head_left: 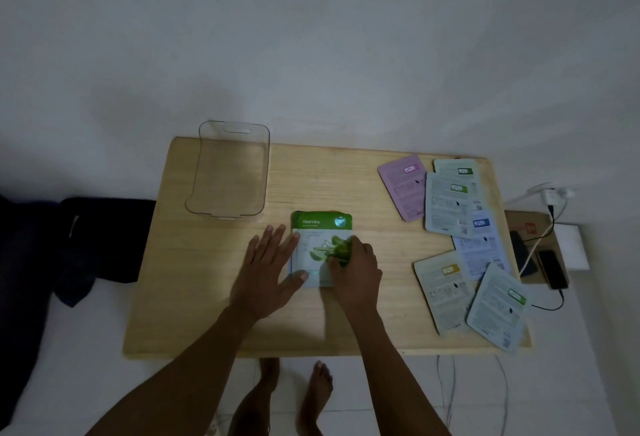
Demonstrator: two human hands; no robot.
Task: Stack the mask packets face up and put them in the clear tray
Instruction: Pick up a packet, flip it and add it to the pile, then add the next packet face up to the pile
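Observation:
A green Aloe Vera mask packet (pixel 320 227) lies face up on top of a small stack at the middle of the wooden table (pixel 207 297). My left hand (pixel 268 272) is flat with fingers spread, touching the stack's left edge. My right hand (pixel 353 269) rests on the packet's lower right part, fingers curled on it. The clear tray (pixel 258 158) stands at the table's back left with nothing in it. Several packets lie face down at the right: a pink packet (pixel 403 186), pale green packets (pixel 446 203) and a blue packet (pixel 479 248).
A phone (pixel 552 269) on a charging cable and a cardboard box (pixel 519 224) sit past the table's right edge. Dark cloth (pixel 100 238) lies left of the table. My bare feet (pixel 294 383) stand on the white floor below the front edge.

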